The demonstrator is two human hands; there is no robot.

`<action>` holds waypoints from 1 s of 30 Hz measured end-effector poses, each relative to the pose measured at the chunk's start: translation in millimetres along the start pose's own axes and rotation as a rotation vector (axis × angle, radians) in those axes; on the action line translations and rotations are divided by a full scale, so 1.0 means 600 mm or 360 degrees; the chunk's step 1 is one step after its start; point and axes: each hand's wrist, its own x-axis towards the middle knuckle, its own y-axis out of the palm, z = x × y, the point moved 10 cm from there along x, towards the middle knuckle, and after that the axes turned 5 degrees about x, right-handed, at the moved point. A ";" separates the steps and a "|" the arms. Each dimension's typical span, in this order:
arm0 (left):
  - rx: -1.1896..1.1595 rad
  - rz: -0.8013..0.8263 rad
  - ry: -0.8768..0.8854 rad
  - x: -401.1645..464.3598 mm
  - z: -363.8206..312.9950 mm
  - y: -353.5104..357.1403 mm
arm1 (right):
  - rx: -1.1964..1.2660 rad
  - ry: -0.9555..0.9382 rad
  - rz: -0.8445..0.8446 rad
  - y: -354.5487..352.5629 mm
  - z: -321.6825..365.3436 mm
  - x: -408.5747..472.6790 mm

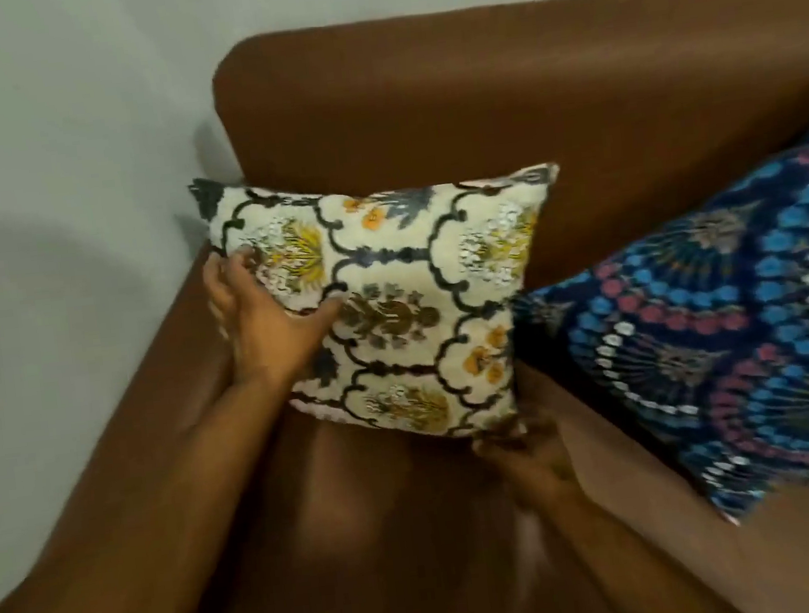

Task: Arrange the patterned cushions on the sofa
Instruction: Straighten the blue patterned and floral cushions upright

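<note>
1. Head view looks down onto the corner of a brown sofa [421, 105] standing against a pale grey wall [48, 119].
2. A cream cushion [392, 307] with dark scrolling lines and yellow and orange flowers stands tilted in the sofa's left corner, its top leaning on the backrest and its upper left corner poking past the armrest toward the wall.
3. The left hand [264, 321] grips the cushion's left edge: the thumb lies across the printed front and the fingers [234, 274] curl round the edge, so the hand is closed on the cushion.
4. The right hand [528, 453] sits at the cushion's lower right corner, in shadow and blurred. It touches the corner from below, but whether its fingers are pinching the fabric or only propping it up cannot be told.
5. A dark blue cushion [726, 347] with rows of blue, red and white dots in fan shapes lies tilted against the backrest to the right. Its left corner touches the cream cushion's right edge, and its far side runs out of the frame.
6. Both forearms reach in from the bottom of the frame, the left one over the armrest and the right one over the seat.
7. The cream cushion's lower edge is close above the seat; whether it rests on the seat cannot be told.
</note>
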 end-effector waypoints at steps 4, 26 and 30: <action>-0.0560 0.0516 -0.0176 0.078 0.053 0.039 | -0.0271 -0.0165 0.0033 0.082 0.076 0.042; 0.0233 -0.0124 0.0889 0.151 -0.122 -0.067 | 0.0720 0.0080 0.0450 0.295 0.052 0.066; 0.0320 -0.0553 0.1094 0.065 -0.145 -0.069 | 0.0840 0.0163 -0.0084 0.256 0.035 0.059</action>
